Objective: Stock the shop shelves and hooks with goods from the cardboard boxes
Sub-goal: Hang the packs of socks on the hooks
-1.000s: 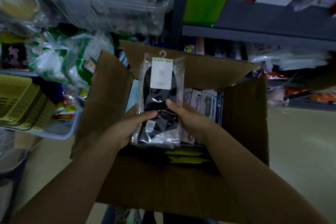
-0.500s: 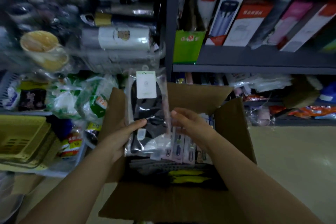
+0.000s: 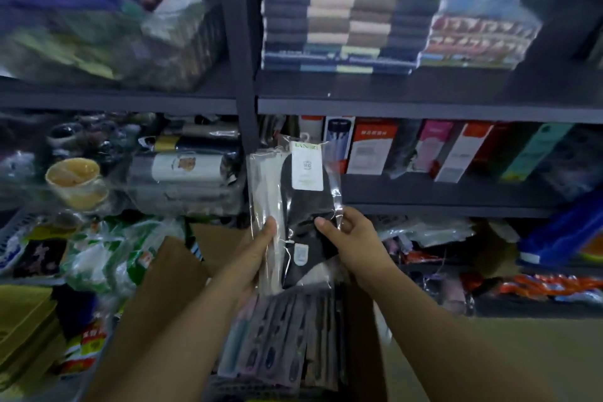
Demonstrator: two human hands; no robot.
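Since a second ago both my hands have lifted the sock packet (image 3: 298,222) up out of the cardboard box (image 3: 169,297), so that it now stands upright at the centre of the frame, in front of the dark metal shelf post (image 3: 241,75), with its white label card near the top. My left hand (image 3: 253,258) grips the packet's left edge, thumb pressed on the front of the clear wrapper and fingers curled behind. My right hand (image 3: 354,238) pinches the right edge, thumb on the dark sock inside. A second, paler clear packet seems to lie against the left side of the first; I cannot tell whether it is a separate one.

Below my wrists, at the bottom centre, the box stands open, its brown flap rising at lower left, and rows of slim packaged goods (image 3: 280,346) fill it.

At upper centre, stacked folded towels (image 3: 342,19) sit on the shelf. To the right of the packet, on the shelf at mid height, upright product cartons (image 3: 424,150) lean in a row. At middle left a yellow cup (image 3: 76,181) sits wrapped in plastic, with green-printed bags (image 3: 107,254) below it and yellow baskets (image 3: 23,330) at lower left.
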